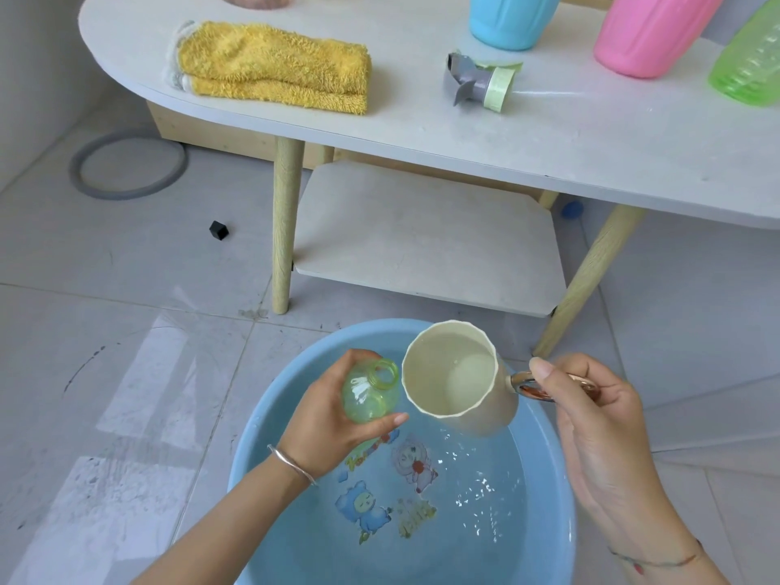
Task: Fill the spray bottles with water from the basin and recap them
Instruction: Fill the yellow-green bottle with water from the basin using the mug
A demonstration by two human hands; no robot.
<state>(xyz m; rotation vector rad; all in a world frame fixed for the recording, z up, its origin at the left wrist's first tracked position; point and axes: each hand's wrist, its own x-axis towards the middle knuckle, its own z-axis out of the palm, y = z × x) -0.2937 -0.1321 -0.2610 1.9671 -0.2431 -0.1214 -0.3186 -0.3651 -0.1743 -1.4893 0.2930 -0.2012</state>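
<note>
My left hand (325,420) grips an uncapped green spray bottle (369,394) over the blue basin (557,466), which holds water. My right hand (591,415) holds a cream cup (456,382) by its shiny handle, tilted toward the bottle's mouth, with some water inside. The cup's rim sits just right of the bottle neck. On the table lies a grey spray head with a green collar (479,80). A blue bottle (510,19), a pink bottle (650,31) and another green bottle (749,65) stand at the table's far side.
A folded yellow towel (274,65) lies on the white table (548,133), which has wooden legs and a lower shelf (426,238). A grey hose ring (126,166) and a small black cube (218,230) lie on the tiled floor.
</note>
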